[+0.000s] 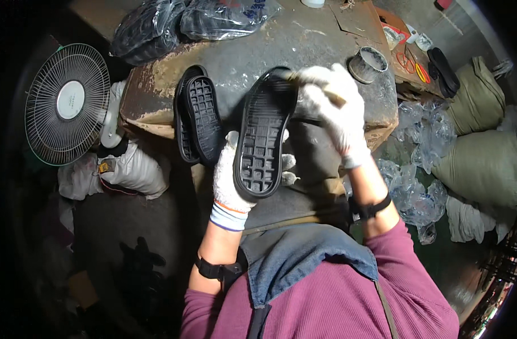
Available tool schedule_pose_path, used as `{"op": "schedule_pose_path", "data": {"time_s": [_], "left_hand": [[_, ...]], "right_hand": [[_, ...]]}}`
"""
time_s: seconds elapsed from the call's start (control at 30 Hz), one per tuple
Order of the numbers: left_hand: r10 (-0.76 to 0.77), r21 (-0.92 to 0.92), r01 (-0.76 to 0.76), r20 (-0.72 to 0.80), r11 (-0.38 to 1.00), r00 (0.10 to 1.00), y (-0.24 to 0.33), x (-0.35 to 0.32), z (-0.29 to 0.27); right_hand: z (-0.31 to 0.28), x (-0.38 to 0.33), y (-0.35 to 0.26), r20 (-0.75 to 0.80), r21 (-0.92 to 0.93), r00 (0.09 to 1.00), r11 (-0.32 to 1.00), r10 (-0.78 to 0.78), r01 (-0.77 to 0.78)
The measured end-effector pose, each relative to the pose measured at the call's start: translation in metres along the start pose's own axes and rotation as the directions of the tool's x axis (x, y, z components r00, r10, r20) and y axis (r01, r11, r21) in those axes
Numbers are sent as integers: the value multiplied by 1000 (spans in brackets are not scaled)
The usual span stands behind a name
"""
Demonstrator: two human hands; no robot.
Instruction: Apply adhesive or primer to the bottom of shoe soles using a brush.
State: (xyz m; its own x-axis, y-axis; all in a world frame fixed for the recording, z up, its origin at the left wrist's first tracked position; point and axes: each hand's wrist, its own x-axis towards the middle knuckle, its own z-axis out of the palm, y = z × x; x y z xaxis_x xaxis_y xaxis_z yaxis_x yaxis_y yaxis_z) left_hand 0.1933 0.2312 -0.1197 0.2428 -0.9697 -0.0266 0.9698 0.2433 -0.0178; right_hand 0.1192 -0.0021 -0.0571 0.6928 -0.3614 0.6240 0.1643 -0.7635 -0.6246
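Note:
My left hand (pixel 230 172), in a white knit glove, is closed around the heel end of a black shoe sole (pixel 262 138). Its gridded hollow side faces up. In my gloved right hand (pixel 336 107) is a brush (pixel 334 98), partly hidden by the fingers and smeared by motion. The brush's tip is at the toe end of the sole, at its right rim. To the left, two more black soles (pixel 203 116) lean together at the bench's front edge. A round, smeared pot (pixel 367 65) stands on the bench just beyond my right hand.
Clear-bagged black items (pixel 224 18) lie at the back of the worn bench (pixel 309 34). A fan (pixel 71 101) stands at left above a white sack (pixel 137 172). On the right are scissors with orange handles (pixel 422 72), crumpled plastic bags (pixel 411 186) and full green sacks (pixel 484 166).

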Motion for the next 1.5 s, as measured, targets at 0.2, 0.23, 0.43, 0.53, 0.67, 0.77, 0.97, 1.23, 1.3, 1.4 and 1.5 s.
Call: {"op": "schedule_pose_path", "data": {"time_s": [0.2,0.23,0.43,0.53,0.67,0.77,0.97,1.23,1.3,1.4,1.5], "left_hand": [[-43,-36,45,57,998,997,-10,12,3],[-23,-47,26,45,999,999,-10,11,0],[253,234,-260,60,937,966,-16,2,-8],[149,-62,-147,25,987,988,-4,6,6],[237,124,-230,-39,965,971,21,8,6],[153,367,-201,157,908,976,58,-4,-1],[396,636,-338,55,694,917,54,-19,40],[567,979,-202,145,38,811,60,-27,13],[550,928,-176,339,-328,763,59,-29,-7],[581,997,-15,55,-73,812,46,-29,11],[439,1000,-13,20,-19,898,54,-52,3]], "right_hand": [[26,0,24,184,365,980,920,74,-138],[28,-8,11,266,518,949,806,168,-288],[28,-24,-27,264,262,946,958,-189,118],[21,-27,-47,374,250,848,921,-375,298],[10,-42,-59,398,241,826,914,-399,325],[-7,-47,-46,486,365,817,921,-311,133],[18,-46,-76,455,337,876,879,160,-336],[32,-46,-90,491,250,852,907,184,-340],[40,-41,-63,422,257,891,920,168,-295],[23,-18,-49,335,148,909,939,249,-312],[35,-4,-6,203,-84,972,992,114,-99]]}}
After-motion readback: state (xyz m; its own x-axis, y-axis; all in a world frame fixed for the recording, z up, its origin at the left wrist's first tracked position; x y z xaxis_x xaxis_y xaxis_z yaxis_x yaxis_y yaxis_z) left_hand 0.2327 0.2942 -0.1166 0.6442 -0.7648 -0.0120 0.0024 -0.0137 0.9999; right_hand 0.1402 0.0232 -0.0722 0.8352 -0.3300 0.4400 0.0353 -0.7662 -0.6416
